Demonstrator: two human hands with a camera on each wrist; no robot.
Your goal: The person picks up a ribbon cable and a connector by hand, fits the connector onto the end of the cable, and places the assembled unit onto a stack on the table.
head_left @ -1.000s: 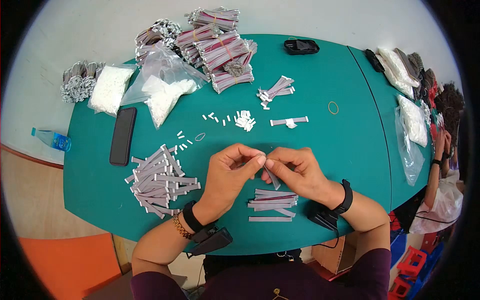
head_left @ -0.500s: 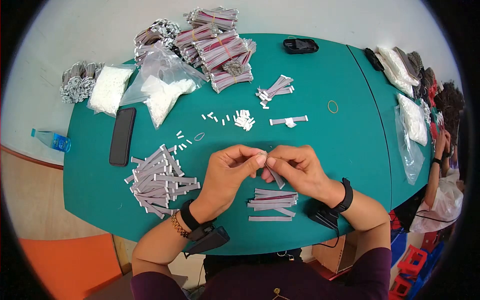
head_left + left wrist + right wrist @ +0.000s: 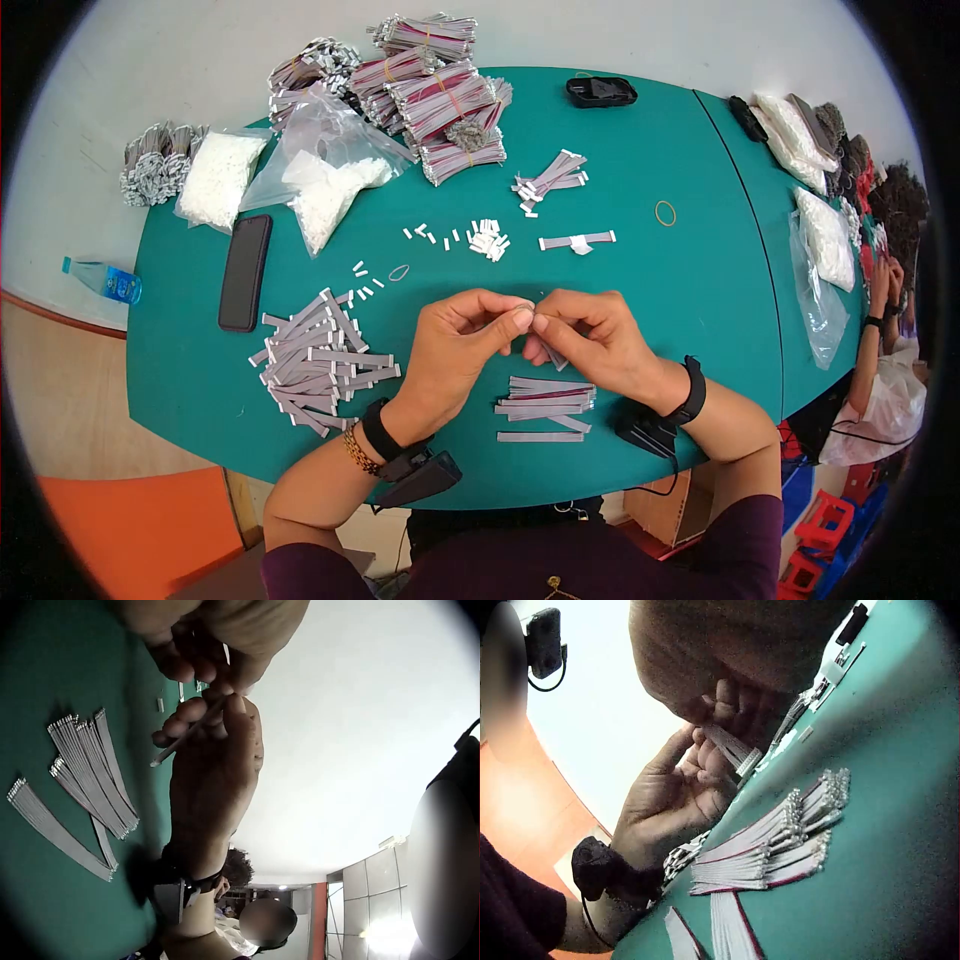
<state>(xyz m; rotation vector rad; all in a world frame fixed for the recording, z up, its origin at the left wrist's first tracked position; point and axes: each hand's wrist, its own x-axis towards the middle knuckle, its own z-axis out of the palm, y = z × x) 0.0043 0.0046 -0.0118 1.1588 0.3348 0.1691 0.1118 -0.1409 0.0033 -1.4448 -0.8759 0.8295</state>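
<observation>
Over the near middle of the table, the left hand (image 3: 455,340) and right hand (image 3: 600,340) meet fingertip to fingertip. Between them they pinch a short grey ribbon cable (image 3: 556,358). Its strip slants down below the right fingers in the head view. In the right wrist view, a white connector (image 3: 748,762) shows at the cable's lower end; the pinched end is hidden by fingers. Just below the hands lies a small stack of grey ribbon cables (image 3: 545,400), some with a dark red edge. Left of the left hand is a heap of cables with white connectors (image 3: 325,365).
Loose white connectors (image 3: 488,243) lie beyond the hands. A phone (image 3: 246,273) and bags of white pieces (image 3: 222,175) stand at left, bundled cables (image 3: 440,100) at the back. A rubber band (image 3: 666,214) lies right. Another person's arm (image 3: 868,340) shows far right.
The held cable's loose strip has swung right and now shows less below the right fingers. Both hands keep almost the same place and pinch.
</observation>
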